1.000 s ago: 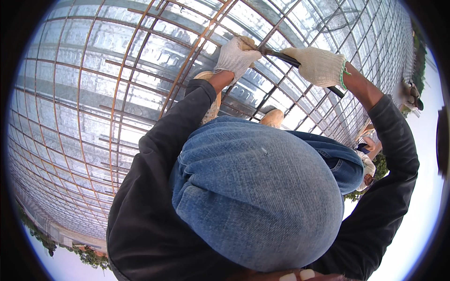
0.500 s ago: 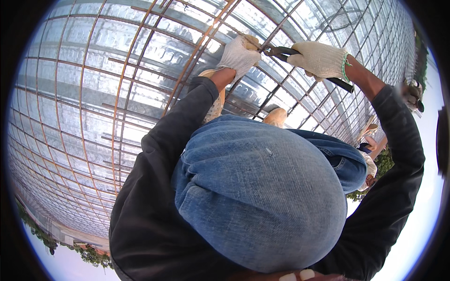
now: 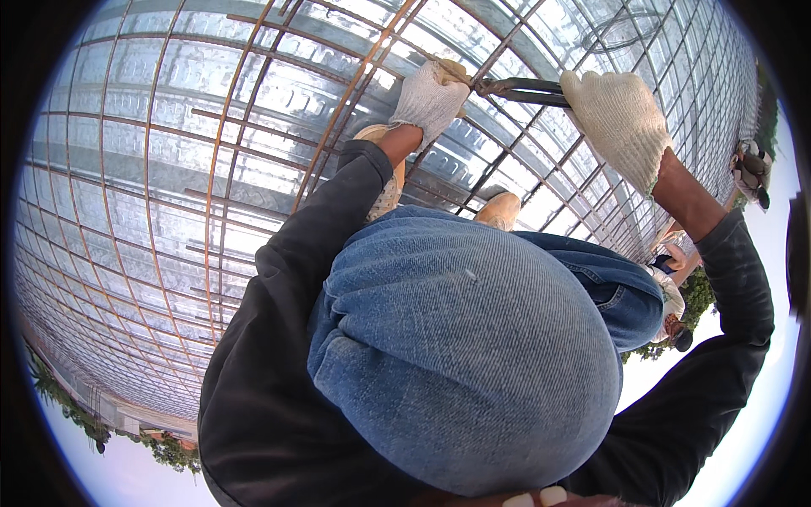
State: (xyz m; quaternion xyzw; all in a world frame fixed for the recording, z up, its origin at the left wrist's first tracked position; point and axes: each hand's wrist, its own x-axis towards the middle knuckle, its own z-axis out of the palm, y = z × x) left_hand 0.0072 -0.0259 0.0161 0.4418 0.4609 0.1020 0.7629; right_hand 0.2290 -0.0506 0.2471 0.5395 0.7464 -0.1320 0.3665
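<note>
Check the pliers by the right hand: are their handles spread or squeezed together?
Nearly together: the pliers' two dark handles run close side by side into the gloved right hand.

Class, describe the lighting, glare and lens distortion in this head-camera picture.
Head view: hard daylight, with glare on the shiny metal decking; the straight steel bars bow toward the round black rim; both gloved hands, left hand and right hand, look sharp.
</note>
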